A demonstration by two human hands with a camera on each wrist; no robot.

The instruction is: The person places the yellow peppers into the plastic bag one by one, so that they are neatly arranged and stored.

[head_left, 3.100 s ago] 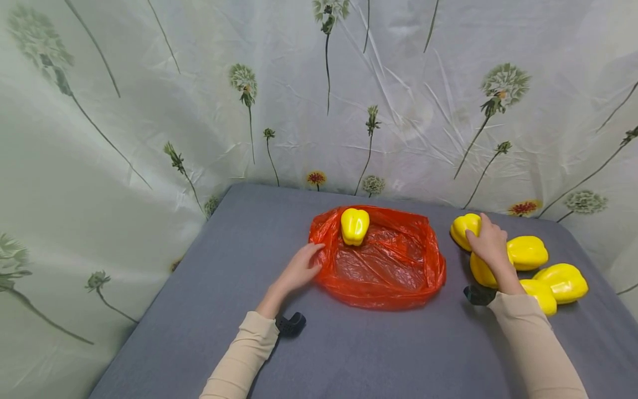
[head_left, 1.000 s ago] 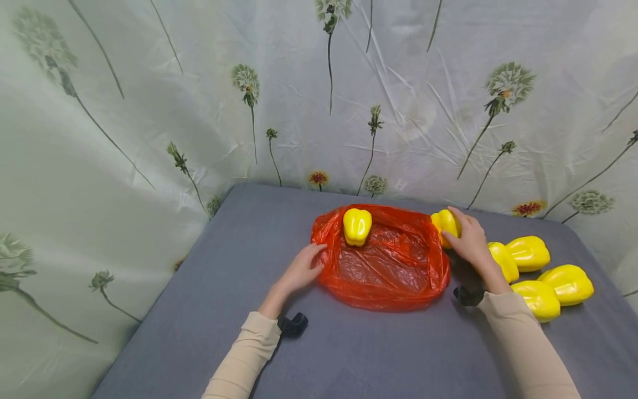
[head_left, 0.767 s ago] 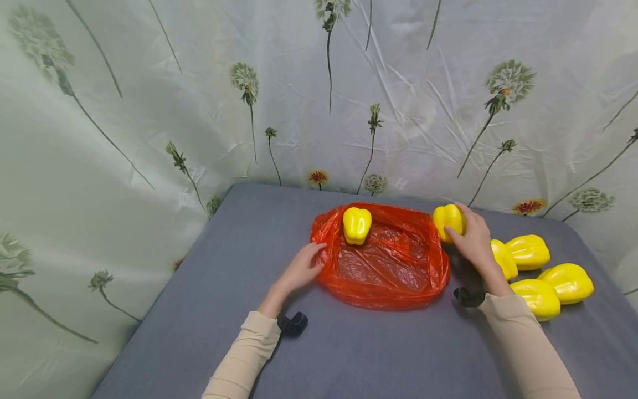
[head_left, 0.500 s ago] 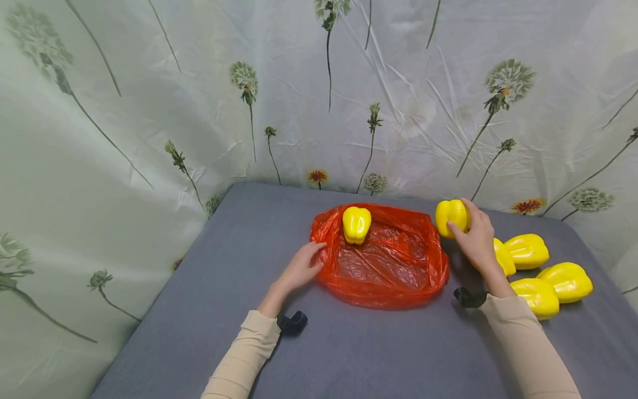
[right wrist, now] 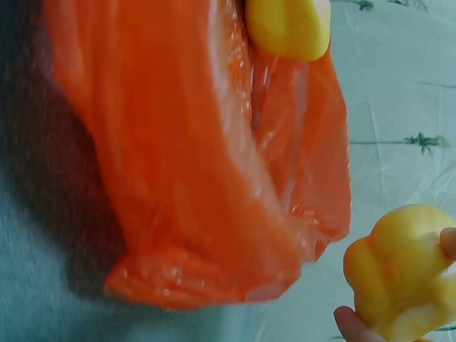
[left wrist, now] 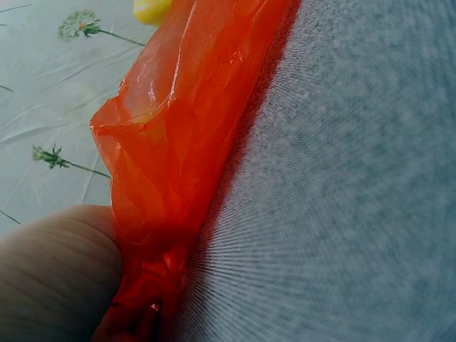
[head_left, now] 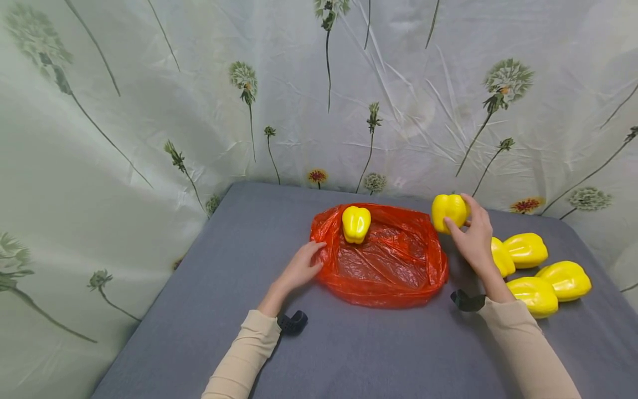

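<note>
An open red plastic bag [head_left: 381, 296] lies on the grey table with one yellow bell pepper [head_left: 356, 224] in its far left corner. At the bag's left side, my left hand [head_left: 301, 266] holds the rim; the left wrist view shows the thumb [left wrist: 60, 274] against the creased film. My right hand [head_left: 473, 233] grips another yellow bell pepper [head_left: 448, 213] between thumb and fingers, raised beside the bag's far right corner. In the right wrist view this pepper [right wrist: 402, 274] shows its lobed end, close to the bag [right wrist: 171, 164].
Several more yellow bell peppers [head_left: 565, 281] lie grouped on the table [head_left: 374, 354] at the right, partly behind my right forearm. A pale curtain [head_left: 423, 111] with a dandelion print hangs along the table's far and left sides.
My right hand has picked the pepper from the group, carried it left to the bag's right rim, then lifted and turned it there. My left hand stays at the bag.
</note>
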